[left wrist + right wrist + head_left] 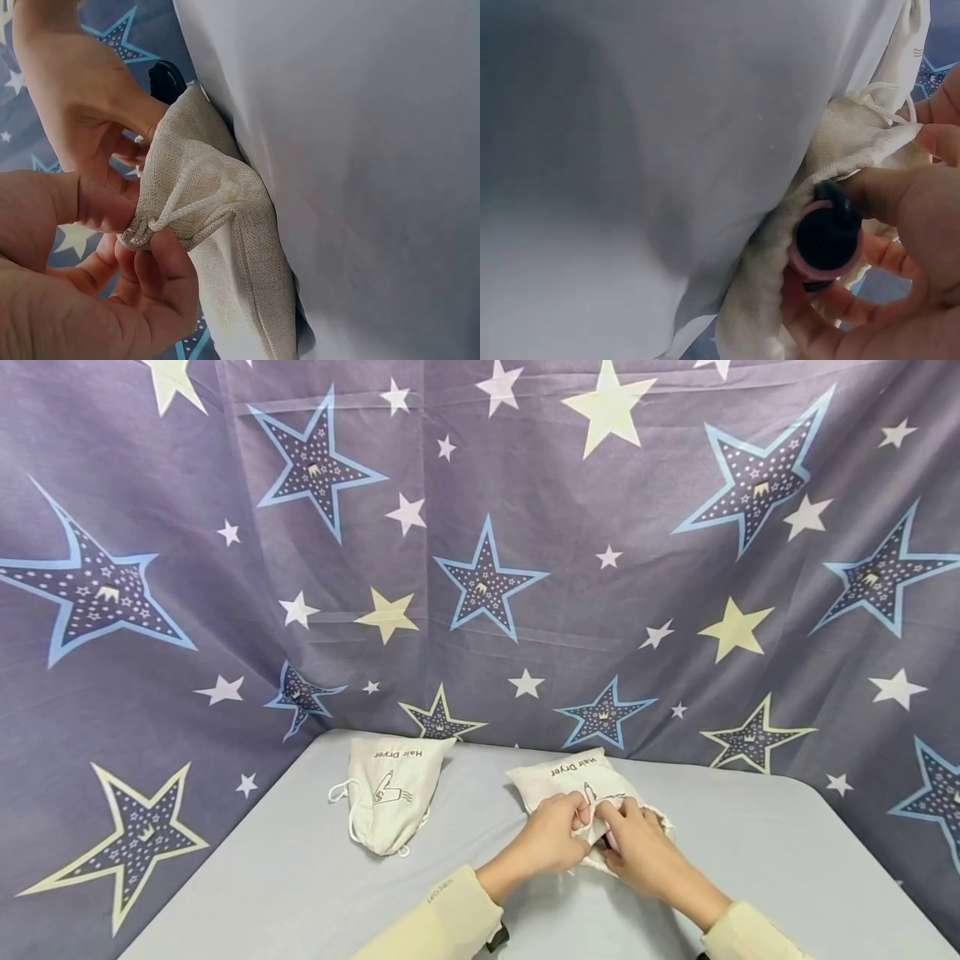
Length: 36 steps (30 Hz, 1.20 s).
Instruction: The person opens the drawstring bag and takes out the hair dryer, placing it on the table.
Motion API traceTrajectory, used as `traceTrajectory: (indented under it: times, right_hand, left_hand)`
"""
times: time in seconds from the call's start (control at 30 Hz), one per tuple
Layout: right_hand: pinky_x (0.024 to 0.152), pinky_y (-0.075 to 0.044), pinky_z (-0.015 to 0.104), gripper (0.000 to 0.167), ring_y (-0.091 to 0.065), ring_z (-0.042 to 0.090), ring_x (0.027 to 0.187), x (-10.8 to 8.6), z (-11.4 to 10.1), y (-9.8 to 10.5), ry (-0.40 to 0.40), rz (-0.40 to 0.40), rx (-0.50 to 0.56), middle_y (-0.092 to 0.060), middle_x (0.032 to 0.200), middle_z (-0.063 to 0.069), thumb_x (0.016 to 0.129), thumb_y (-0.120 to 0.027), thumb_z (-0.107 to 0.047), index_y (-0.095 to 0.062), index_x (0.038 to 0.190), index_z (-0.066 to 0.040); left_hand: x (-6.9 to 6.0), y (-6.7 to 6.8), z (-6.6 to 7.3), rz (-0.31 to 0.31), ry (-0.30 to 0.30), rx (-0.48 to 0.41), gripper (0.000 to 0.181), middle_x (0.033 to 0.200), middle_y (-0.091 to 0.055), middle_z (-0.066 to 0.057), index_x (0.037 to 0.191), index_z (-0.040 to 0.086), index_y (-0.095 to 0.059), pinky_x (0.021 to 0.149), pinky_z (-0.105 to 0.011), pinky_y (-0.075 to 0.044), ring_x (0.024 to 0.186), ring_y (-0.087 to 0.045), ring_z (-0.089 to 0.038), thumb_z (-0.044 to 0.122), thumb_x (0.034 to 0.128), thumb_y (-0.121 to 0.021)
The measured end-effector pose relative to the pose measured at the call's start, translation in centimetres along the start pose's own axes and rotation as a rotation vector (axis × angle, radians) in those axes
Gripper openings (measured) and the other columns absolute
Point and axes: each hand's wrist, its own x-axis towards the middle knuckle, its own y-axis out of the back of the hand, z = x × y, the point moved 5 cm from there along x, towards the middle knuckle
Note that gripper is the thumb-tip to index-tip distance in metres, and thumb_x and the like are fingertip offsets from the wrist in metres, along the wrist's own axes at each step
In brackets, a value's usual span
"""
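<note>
A cream drawstring bag (536,783) printed "Hair Dryer" lies on the table's right half, its mouth toward me. My left hand (551,832) pinches the cloth edge of the mouth between thumb and fingers, beside the white cord loop (206,191). At the opening, my right hand (643,853) curls its thumb and fingers around a pink-rimmed, black round end (826,238), seemingly a hair dryer's handle. A black loop (166,81) sticks out from it in the left wrist view. The bag hides the rest of that object.
A second cream bag (393,814) with the same print lies to the left, its white cords loose at the narrow near end. The grey-covered table (300,877) ends at a star-patterned curtain (487,468) behind and at both sides.
</note>
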Motion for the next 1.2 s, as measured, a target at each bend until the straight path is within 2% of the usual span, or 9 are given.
traceTrajectory:
  times: [0.27, 0.4, 0.57, 0.67, 0.8, 0.9, 1.07, 1.2]
  right_hand:
    - [0.067, -0.045, 0.044, 0.047, -0.052, 0.028, 0.073, -0.4, 0.3, 0.4, -0.013, 0.036, 0.044, -0.047, 0.086, 0.006, 0.065, -0.086, -0.001, -0.052, 0.095, -0.014]
    - [0.066, -0.043, 0.041, 0.046, -0.051, 0.022, 0.071, -0.7, 0.7, 0.7, -0.001, 0.068, 0.047, -0.046, 0.083, 0.001, 0.064, -0.089, -0.002, -0.052, 0.089, -0.015]
    - [0.063, -0.040, 0.036, 0.044, -0.045, 0.014, 0.071, -1.4, 1.1, 1.3, -0.021, 0.033, 0.056, -0.043, 0.082, -0.003, 0.067, -0.090, -0.002, -0.051, 0.083, -0.017]
    - [0.063, -0.045, 0.037, 0.043, -0.049, 0.014, 0.075, -1.7, 1.3, 1.7, -0.029, 0.004, 0.066, -0.047, 0.086, -0.002, 0.069, -0.089, -0.002, -0.054, 0.088, -0.016]
    - [0.065, -0.050, 0.040, 0.042, -0.055, 0.015, 0.079, -2.0, 1.6, 2.0, 0.006, -0.037, 0.062, -0.053, 0.092, 0.000, 0.071, -0.088, -0.004, -0.059, 0.100, -0.015]
    - [0.065, -0.050, 0.037, 0.044, -0.054, 0.011, 0.078, -2.2, 2.1, 2.2, 0.049, -0.073, 0.063, -0.054, 0.095, -0.002, 0.074, -0.088, -0.007, -0.062, 0.108, -0.015]
    - [0.064, -0.048, 0.033, 0.046, -0.050, 0.008, 0.076, -2.6, 2.6, 2.5, 0.104, -0.074, 0.061, -0.052, 0.094, -0.004, 0.073, -0.088, -0.005, -0.062, 0.109, -0.015]
    - [0.063, -0.046, 0.035, 0.047, -0.049, 0.013, 0.074, -2.5, 2.6, 2.5, 0.065, -0.085, 0.045, -0.051, 0.092, -0.002, 0.070, -0.089, -0.005, -0.062, 0.107, -0.016]
  left_hand:
    - [-0.1, 0.0, 0.3, 0.002, -0.005, -0.008, 0.031, 0.078, -0.048, 0.006, 0.086, 0.017, -0.055, 0.064, -0.020, -0.037, 0.070, -0.042, -0.004, 0.001, 0.0670, -0.073]
    - [-0.2, 0.0, 0.4, 0.018, -0.014, -0.012, 0.029, 0.078, -0.049, 0.006, 0.086, 0.016, -0.057, 0.063, -0.019, -0.037, 0.069, -0.042, -0.004, 0.000, 0.0665, -0.071]
    - [-0.1, -0.1, 0.4, 0.020, -0.019, -0.020, 0.029, 0.079, -0.049, 0.007, 0.087, 0.017, -0.058, 0.065, -0.018, -0.038, 0.071, -0.043, -0.003, 0.001, 0.0669, -0.071]
    - [0.0, -0.2, 0.5, 0.013, -0.020, -0.033, 0.030, 0.080, -0.049, 0.008, 0.088, 0.017, -0.059, 0.066, -0.018, -0.039, 0.072, -0.043, -0.002, 0.001, 0.0673, -0.071]
    - [0.0, 0.0, 0.4, 0.011, -0.019, -0.057, 0.029, 0.080, -0.049, 0.007, 0.088, 0.017, -0.059, 0.066, -0.019, -0.039, 0.072, -0.044, -0.003, 0.000, 0.0670, -0.070]
    - [0.0, 0.1, 0.4, 0.008, -0.024, -0.062, 0.028, 0.079, -0.049, 0.007, 0.087, 0.016, -0.059, 0.067, -0.019, -0.039, 0.073, -0.043, -0.004, 0.000, 0.0670, -0.070]
    - [0.1, 0.1, 0.6, -0.011, -0.036, -0.067, 0.028, 0.080, -0.049, 0.007, 0.087, 0.016, -0.058, 0.068, -0.018, -0.039, 0.073, -0.043, -0.003, 0.001, 0.0682, -0.071]
    - [0.1, 0.1, 0.8, -0.057, -0.047, -0.065, 0.030, 0.082, -0.051, 0.006, 0.089, 0.015, -0.059, 0.068, -0.017, -0.039, 0.073, -0.043, -0.002, -0.001, 0.0670, -0.071]
